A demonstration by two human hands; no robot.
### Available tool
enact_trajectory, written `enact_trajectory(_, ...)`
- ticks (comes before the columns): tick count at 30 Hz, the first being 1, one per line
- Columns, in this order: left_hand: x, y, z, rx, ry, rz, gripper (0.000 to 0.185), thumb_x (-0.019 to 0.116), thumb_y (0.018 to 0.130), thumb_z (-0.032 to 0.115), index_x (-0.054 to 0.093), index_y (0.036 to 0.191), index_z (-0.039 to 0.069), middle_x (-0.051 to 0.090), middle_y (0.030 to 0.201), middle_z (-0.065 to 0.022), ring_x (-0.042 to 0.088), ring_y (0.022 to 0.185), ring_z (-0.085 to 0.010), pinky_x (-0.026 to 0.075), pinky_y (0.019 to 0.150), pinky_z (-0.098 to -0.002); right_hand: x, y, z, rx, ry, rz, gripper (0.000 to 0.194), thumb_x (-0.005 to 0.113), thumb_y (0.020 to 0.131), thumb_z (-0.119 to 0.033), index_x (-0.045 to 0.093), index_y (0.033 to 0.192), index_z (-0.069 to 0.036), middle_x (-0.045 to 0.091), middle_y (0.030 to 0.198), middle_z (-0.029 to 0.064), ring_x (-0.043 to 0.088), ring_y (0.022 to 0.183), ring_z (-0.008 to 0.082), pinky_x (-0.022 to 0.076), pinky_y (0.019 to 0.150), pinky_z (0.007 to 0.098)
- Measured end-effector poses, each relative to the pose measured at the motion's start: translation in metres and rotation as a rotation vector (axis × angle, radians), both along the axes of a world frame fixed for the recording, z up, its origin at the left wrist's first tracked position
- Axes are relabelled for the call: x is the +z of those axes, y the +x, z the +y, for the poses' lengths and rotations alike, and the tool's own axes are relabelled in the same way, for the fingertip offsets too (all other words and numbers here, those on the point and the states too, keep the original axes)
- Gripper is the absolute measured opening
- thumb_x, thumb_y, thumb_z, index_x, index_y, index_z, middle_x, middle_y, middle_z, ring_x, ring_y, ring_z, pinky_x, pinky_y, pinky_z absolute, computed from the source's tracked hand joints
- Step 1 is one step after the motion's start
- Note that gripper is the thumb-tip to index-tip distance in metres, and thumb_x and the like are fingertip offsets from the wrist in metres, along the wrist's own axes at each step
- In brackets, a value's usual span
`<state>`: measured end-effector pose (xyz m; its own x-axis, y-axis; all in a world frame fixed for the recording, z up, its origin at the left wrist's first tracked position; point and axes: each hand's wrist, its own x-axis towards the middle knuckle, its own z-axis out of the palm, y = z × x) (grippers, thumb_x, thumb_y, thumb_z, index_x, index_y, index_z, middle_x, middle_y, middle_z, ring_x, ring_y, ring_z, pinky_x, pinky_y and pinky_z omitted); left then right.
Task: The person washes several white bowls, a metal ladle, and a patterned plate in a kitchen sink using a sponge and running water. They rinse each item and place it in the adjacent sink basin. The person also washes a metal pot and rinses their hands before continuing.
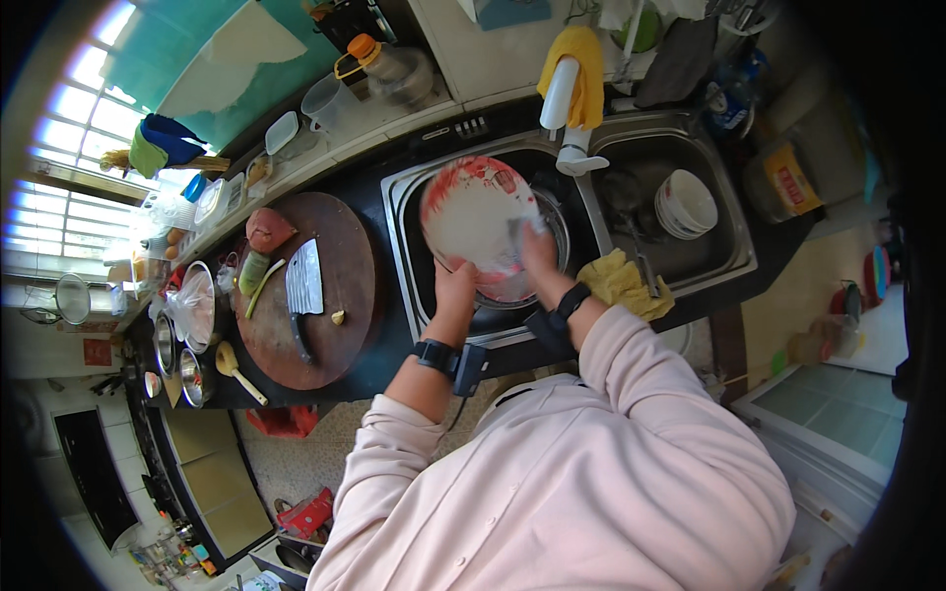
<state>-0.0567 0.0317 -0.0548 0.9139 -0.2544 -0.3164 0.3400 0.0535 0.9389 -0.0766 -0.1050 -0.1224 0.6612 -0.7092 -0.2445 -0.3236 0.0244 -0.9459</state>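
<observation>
A white plate with a red pattern (473, 214) is held tilted over the left basin of a steel double sink (403, 258). My left hand (457, 284) grips its lower rim. At the plate's right side, my right hand (538, 247) presses a blurred greyish scrubber or cloth (523, 229) against its face. A round metal vessel (563, 225) shows partly beneath the plate. Above the divider between the basins stands a white faucet (573, 151), with a yellow cloth (587, 74) draped over it.
Stacked white bowls (687, 203) and a ladle sit in the right basin. A yellow towel (624, 284) lies on the front edge. To the left, a round wooden chopping board (347, 295) holds a cleaver (304, 277), a garlic clove and vegetables. Metal bowls (194, 377) stand farther left.
</observation>
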Motion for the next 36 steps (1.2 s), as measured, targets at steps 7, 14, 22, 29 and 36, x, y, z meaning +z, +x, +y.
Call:
enact_trajectory(7, 0.007, 0.008, -0.005, -0.098, 0.080, -0.050, 0.047, 0.049, 0.074, -0.002, 0.039, 0.120, -0.001, 0.055, 0.107, -0.0121, 0.055, 0.098, -0.0225, 0.048, 0.078, -0.0300, 0.009, -0.001, 0.004, -0.050, -0.106, -0.131, 0.036, 0.048, 0.086, -0.031, 0.059, 0.088, 0.004, 0.061, 0.079, 0.0242, 0.061, 0.080, 0.0358, 0.0463, 0.068, 0.0398)
enact_trajectory(14, 0.005, 0.009, -0.003, -0.017, 0.133, -0.031, 0.046, 0.047, 0.071, -0.004, 0.044, 0.117, -0.001, 0.056, 0.107, -0.0121, 0.054, 0.097, -0.0217, 0.043, 0.083, -0.0289, -0.009, 0.007, -0.002, -0.027, 0.435, -0.194, 0.036, 0.048, 0.088, -0.030, 0.058, 0.093, 0.004, 0.064, 0.076, 0.0141, 0.063, 0.072, 0.0261, 0.0474, 0.064, 0.0356)
enact_trajectory(22, 0.004, 0.017, -0.001, -0.005, 0.014, 0.018, 0.047, 0.051, 0.074, -0.003, 0.042, 0.120, 0.000, 0.055, 0.108, -0.0090, 0.053, 0.096, -0.0183, 0.043, 0.078, -0.0272, -0.015, 0.007, -0.001, -0.046, 0.274, -0.140, 0.036, 0.049, 0.087, -0.030, 0.056, 0.101, 0.002, 0.059, 0.098, 0.0159, 0.059, 0.081, 0.0183, 0.0466, 0.065, 0.0339)
enact_trajectory(29, 0.012, 0.021, -0.002, 0.026, 0.046, -0.079, 0.042, 0.048, 0.068, -0.003, 0.050, 0.110, -0.003, 0.060, 0.096, -0.0085, 0.057, 0.087, -0.0202, 0.043, 0.077, -0.0277, -0.006, 0.011, -0.008, 0.001, 0.288, -0.124, 0.035, 0.052, 0.086, -0.032, 0.060, 0.091, 0.001, 0.061, 0.069, 0.0066, 0.058, 0.063, 0.0171, 0.0453, 0.060, 0.0327)
enact_trajectory(36, 0.015, 0.017, 0.000, -0.048, 0.028, -0.038, 0.039, 0.047, 0.072, -0.004, 0.053, 0.110, -0.003, 0.060, 0.104, -0.0110, 0.056, 0.096, -0.0216, 0.042, 0.085, -0.0291, 0.015, 0.008, -0.007, 0.051, 0.354, 0.006, 0.033, 0.056, 0.083, -0.030, 0.061, 0.090, 0.001, 0.061, 0.069, 0.0068, 0.061, 0.063, 0.0199, 0.0474, 0.057, 0.0336)
